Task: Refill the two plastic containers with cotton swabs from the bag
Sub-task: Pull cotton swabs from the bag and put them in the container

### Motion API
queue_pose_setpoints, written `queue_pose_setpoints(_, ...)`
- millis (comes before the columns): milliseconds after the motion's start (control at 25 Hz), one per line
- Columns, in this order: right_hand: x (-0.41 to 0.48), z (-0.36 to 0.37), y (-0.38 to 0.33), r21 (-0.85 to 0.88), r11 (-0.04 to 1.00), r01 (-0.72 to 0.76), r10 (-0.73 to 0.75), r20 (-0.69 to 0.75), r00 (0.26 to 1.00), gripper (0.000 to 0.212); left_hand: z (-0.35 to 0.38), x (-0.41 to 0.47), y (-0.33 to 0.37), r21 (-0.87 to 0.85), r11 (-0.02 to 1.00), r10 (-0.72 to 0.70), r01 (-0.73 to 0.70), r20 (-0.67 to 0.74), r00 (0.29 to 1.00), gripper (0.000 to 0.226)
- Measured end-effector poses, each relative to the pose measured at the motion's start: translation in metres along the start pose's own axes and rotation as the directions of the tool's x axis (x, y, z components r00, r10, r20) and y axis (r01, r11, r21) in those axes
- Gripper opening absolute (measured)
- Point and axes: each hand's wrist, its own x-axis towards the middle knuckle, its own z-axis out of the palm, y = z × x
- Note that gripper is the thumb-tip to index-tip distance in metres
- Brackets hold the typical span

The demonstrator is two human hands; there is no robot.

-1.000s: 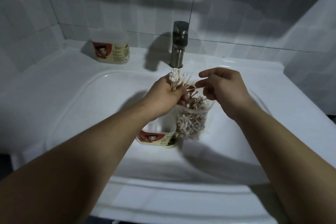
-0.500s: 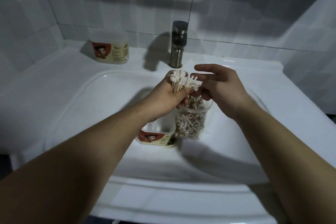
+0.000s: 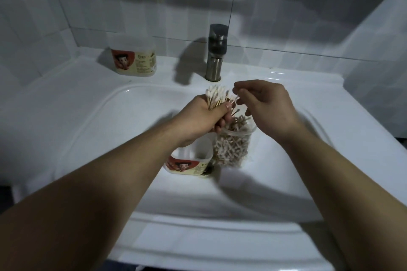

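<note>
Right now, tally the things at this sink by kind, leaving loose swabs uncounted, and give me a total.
Labelled plastic containers: 2, one on the ledge, one in the basin
Bags of cotton swabs: 1
Bunches of swabs held in the left hand: 1
Taps: 1
Total: 5

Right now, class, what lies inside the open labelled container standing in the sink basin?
The open container shows only a bare white inner wall near its rim. The left hand and forearm cover the rest, so swabs inside cannot be confirmed.
</note>
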Motion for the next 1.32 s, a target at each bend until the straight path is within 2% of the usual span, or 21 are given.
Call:
queue_pose_setpoints(40,-0.001,0.000,-0.001,-0.015,0.999,0.028,-0.027,0.042,0.999,0.026,0.001,0.000,0.000,-0.038,0.999,-0.018,0.018,0.003,1.000,0.024)
queue_pose_setpoints(120,-0.005,0.000,-0.006,-0.019,0.997,0.073,-0.067,0.214,0.975,0.039,0.002,0.000,0.001,-0.086,0.995,-0.045,0.046,0.017,0.999,0.021)
queue_pose_setpoints(240,-0.014,0.000,-0.013,0.020,0.988,0.150,-0.144,0.441,0.886,0.068,0.000,-0.001,0.004,-0.138,0.987,-0.083,0.083,0.012,0.997,0.021)
queue_pose_setpoints(320,-0.014,0.002,-0.013,0.005,0.986,0.164,-0.148,0.466,0.872,0.099,-0.001,-0.001,0.007,-0.180,0.979,-0.099,0.100,0.018,0.995,0.019)
queue_pose_setpoints(400,-0.009,0.009,-0.007,-0.109,0.959,0.262,-0.188,0.448,0.874,0.111,-0.001,-0.003,0.010,-0.224,0.967,-0.113,0.124,0.059,0.992,0.016)
queue_pose_setpoints(520,-0.006,0.011,-0.005,-0.245,0.924,0.293,-0.180,0.398,0.900,0.096,0.002,-0.007,0.011,-0.238,0.958,-0.138,0.163,0.122,0.983,0.015)
queue_pose_setpoints(680,-0.012,0.008,-0.011,-0.126,0.957,0.262,-0.189,0.416,0.889,0.083,0.001,-0.008,0.010,-0.230,0.957,-0.150,0.176,0.126,0.981,0.020)
queue_pose_setpoints(760,-0.010,0.010,-0.007,-0.194,0.947,0.258,-0.168,0.384,0.908,0.077,0.000,-0.008,0.010,-0.250,0.946,-0.170,0.206,0.156,0.973,0.020)
queue_pose_setpoints(840,-0.008,0.011,-0.004,-0.222,0.945,0.238,-0.150,0.351,0.924,0.083,0.000,-0.009,0.011,-0.275,0.933,-0.188,0.233,0.181,0.965,0.017)
queue_pose_setpoints(960,-0.010,0.009,-0.006,-0.130,0.968,0.215,-0.144,0.416,0.898,0.113,-0.001,-0.009,0.011,-0.261,0.930,-0.204,0.260,0.223,0.953,0.019)
queue_pose_setpoints(1000,-0.010,0.007,-0.007,-0.140,0.964,0.228,-0.147,0.436,0.888,0.117,-0.001,-0.010,0.010,-0.248,0.930,-0.212,0.271,0.239,0.948,0.020)
queue_pose_setpoints(1120,-0.010,0.008,-0.012,-0.281,0.908,0.309,-0.173,0.421,0.891,0.103,-0.001,-0.012,0.009,-0.211,0.925,-0.254,0.315,0.270,0.929,0.020)
queue_pose_setpoints(1200,-0.010,0.007,-0.013,-0.288,0.902,0.321,-0.193,0.397,0.897,0.097,-0.001,-0.012,0.009,-0.212,0.917,-0.274,0.337,0.277,0.921,0.018)
queue_pose_setpoints(1320,-0.009,0.007,-0.011,-0.261,0.899,0.352,-0.215,0.437,0.873,0.114,-0.002,-0.011,0.010,-0.246,0.898,-0.292,0.364,0.284,0.913,0.018)
